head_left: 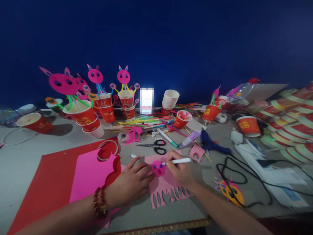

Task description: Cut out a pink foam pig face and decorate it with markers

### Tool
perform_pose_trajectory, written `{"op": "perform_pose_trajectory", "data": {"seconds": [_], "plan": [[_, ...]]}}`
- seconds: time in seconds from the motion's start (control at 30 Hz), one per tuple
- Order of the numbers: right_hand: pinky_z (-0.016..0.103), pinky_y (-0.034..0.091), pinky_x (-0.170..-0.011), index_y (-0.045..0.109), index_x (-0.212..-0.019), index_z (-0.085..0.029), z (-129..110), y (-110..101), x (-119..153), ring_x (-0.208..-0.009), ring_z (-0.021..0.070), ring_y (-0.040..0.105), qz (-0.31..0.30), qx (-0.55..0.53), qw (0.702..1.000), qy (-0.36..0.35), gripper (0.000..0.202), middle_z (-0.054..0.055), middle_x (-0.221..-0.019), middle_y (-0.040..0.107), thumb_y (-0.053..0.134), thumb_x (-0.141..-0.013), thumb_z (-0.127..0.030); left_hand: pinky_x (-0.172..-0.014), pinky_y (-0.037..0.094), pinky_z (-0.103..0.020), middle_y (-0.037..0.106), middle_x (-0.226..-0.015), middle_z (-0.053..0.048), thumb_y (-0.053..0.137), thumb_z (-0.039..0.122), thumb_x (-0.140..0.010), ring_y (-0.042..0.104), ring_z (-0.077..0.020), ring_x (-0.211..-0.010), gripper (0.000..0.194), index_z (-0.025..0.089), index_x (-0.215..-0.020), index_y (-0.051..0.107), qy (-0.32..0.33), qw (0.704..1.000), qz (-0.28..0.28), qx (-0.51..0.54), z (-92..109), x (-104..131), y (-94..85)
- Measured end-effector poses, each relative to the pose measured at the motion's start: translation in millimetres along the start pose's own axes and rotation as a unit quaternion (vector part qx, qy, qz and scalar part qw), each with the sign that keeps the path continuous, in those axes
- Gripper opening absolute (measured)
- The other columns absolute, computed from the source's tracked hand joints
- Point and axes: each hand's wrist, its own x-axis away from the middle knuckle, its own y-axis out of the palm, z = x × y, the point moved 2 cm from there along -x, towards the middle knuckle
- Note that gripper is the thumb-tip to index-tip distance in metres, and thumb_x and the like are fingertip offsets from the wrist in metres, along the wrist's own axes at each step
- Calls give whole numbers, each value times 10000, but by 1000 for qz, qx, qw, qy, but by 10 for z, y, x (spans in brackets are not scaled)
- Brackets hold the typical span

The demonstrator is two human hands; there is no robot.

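A small magenta paper disc [158, 169] with dark blue-purple marks lies on a pink sheet [161, 189] that has slits cut along its near edge. My left hand [133, 182] is spread flat, its fingertips pressing the disc's left edge. In my right hand [179, 168] is a white marker [181, 160], pinched between thumb and fingers, its tip at a mark on the right side of the disc. The marker's cap [133, 156] appears to lie just above my left fingers. Black-handled scissors [158, 147] rest beyond the hands.
Red cups [81, 114] with pink figures stand at the back left. A blue glue gun [214, 143], its black cable and a purple glue stick [190, 139] are at right. Red paper [44, 182] and magenta paper [85, 176] lie at left. Colored sticks lie behind.
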Motion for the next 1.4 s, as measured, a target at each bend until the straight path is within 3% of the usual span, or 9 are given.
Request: {"op": "perform_pose_trajectory", "data": {"seconds": [0.57, 0.77, 0.87, 0.97, 1.07, 1.23, 1.4], "plan": [[253, 323, -497, 449, -601, -231, -42, -8, -20, -519, 136, 394, 20, -50, 998, 14, 208, -48, -544, 417, 524, -783, -166, -1173, 196, -526, 583, -1317, -66, 540, 441, -947, 485, -256, -1240, 407, 230, -1295, 541, -3, 1000, 13, 19, -1, -6, -4], [253, 348, -505, 476, -641, -234, -53, -23, -28, -529, 139, 418, 45, -70, 996, 41, 167, -48, -558, 431, 528, -791, -181, -1171, 247, -510, 623, -1252, -70, 516, 261, -951, 541, -223, -1184, 337, 227, -1286, 540, -19, 995, 69, 70, -37, 25, -83], [246, 336, -483, 509, -677, -231, -26, -29, -24, -516, 136, 417, 57, -62, 995, 50, 143, -53, -560, 439, 532, -814, -196, -1160, 274, -510, 632, -1225, -79, 479, 179, -949, 558, -212, -1154, 307, 219, -1241, 563, -65, 988, 123, 69, -139, 51, -149], [241, 333, -473, 532, -722, -228, -3, -32, -20, -508, 131, 420, 59, -57, 995, 51, 118, -53, -580, 461, 558, -837, -233, -1128, 301, -550, 602, -1258, -107, 504, 183, -933, 539, -253, -1172, 285, 195, -1205, 586, -157, 978, 133, 19, -284, 71, -165], [234, 324, -459, 539, -788, -225, -17, -37, -13, -495, 122, 415, 45, -58, 996, 44, 110, -59, -595, 462, 567, -877, -283, -1087, 339, -566, 594, -1251, -116, 538, 211, -919, 528, -283, -1175, 224, 193, -1123, 629, -188, 976, 110, -7, -355, 70, -139], [240, 390, -495, 578, -864, -219, -141, -63, 14, -536, 129, 492, 11, -50, 999, 7, 86, -30, -652, 551, 584, -899, -298, -1083, 341, -539, 630, -1186, -76, 481, 178, -956, 538, -248, -1148, 183, 215, -977, 659, -161, 979, 123, 1, -310, 33, -117], [269, 496, -597, 613, -912, -215, -247, -69, 44, -668, 169, 625, -65, -58, 995, -41, 65, 34, -802, 682, 574, -862, -228, -1106, 302, -562, 587, -1256, -127, 558, 243, -896, 506, -284, -1195, 336, 179, -1225, 564, -174, 978, 114, 6, -357, 62, -188]]}}
